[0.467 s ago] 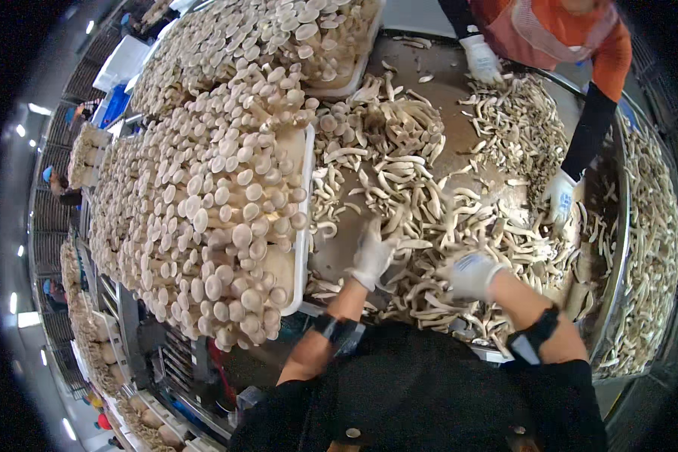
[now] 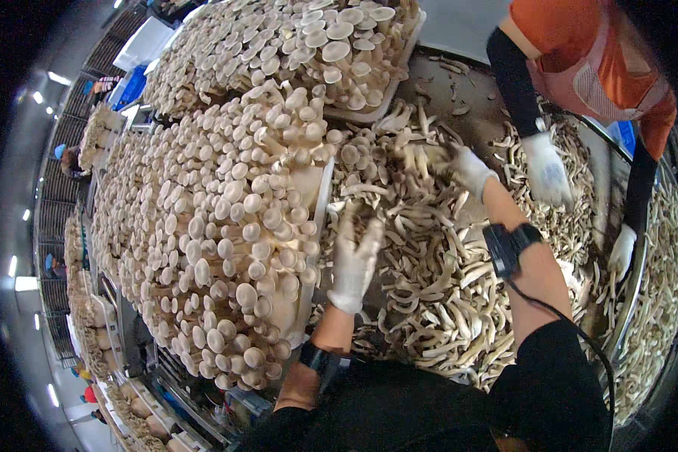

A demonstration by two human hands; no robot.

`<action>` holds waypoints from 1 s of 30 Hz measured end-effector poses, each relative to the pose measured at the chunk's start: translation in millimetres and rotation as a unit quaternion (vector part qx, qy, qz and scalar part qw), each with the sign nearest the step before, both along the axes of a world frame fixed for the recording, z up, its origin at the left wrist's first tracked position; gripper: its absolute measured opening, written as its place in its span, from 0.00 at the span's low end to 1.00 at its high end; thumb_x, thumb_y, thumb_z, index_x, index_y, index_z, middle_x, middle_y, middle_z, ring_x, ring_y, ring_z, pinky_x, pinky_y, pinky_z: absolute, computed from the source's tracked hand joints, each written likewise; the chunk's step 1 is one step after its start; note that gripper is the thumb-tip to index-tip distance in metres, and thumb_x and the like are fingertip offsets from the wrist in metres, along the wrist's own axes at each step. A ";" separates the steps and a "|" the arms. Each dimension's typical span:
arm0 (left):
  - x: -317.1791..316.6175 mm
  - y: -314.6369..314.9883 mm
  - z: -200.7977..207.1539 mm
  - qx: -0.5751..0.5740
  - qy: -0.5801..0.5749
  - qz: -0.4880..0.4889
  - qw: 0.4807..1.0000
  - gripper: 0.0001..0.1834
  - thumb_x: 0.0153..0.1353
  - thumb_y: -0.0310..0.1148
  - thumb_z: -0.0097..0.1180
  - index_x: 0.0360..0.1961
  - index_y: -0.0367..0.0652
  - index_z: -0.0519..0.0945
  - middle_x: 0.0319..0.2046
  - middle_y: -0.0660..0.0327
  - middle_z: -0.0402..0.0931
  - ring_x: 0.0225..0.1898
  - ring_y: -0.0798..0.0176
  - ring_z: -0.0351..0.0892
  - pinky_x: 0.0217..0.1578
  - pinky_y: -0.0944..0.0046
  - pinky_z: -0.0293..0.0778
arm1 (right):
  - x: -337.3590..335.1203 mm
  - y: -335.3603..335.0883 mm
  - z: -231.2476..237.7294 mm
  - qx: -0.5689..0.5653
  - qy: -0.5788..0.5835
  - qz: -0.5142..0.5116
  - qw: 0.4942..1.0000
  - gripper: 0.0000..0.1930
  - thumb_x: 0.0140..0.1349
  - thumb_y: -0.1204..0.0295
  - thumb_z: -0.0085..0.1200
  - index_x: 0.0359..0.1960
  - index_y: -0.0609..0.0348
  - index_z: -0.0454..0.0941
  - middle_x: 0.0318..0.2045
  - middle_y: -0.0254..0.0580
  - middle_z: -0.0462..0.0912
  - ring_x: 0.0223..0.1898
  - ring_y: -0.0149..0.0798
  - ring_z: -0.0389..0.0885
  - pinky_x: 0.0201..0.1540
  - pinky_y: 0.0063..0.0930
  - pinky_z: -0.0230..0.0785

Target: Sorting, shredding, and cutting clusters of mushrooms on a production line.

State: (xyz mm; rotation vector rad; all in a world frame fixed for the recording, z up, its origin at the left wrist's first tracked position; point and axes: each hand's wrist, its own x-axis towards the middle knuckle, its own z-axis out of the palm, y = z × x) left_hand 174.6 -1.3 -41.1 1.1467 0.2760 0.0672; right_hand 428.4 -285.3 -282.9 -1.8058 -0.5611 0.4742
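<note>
My left hand (image 2: 356, 264), in a white glove, is over the near left of the worktable beside the tray edge. Its fingers are apart and point away from me, close to loose mushrooms. Farther off to the right, my gloved right hand (image 2: 471, 172) has its fingers at a clump of mushrooms (image 2: 423, 160); both clump and fingertips are smeared by motion, and the fingers seem closed on it. Below and between my hands lies a pile of loose mushrooms (image 2: 437, 279) with long pale stems and brownish caps.
At left, a white tray (image 2: 318, 248) holds densely standing mushrooms (image 2: 218, 203), with another full tray behind it. A person in orange (image 2: 572, 30) works across the table, with one gloved hand (image 2: 548, 169) over smaller pieces. Beyond the right metal edge lie more mushrooms (image 2: 659, 279).
My right hand has moved away from me and up to the clump. My left hand has shifted slightly left. The other person's hands have moved, and the view has shifted.
</note>
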 end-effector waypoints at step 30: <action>-80.9 105.2 -140.5 0.447 -0.019 0.011 0.894 0.50 0.39 0.28 0.71 0.63 0.36 0.55 0.52 0.51 0.71 0.51 0.57 0.72 0.52 0.64 0.67 | -373.5 165.0 188.6 -0.336 -0.249 -0.035 0.908 0.33 0.47 0.58 0.62 0.54 0.56 0.67 0.58 0.58 0.63 0.58 0.58 0.63 0.61 0.52 0.52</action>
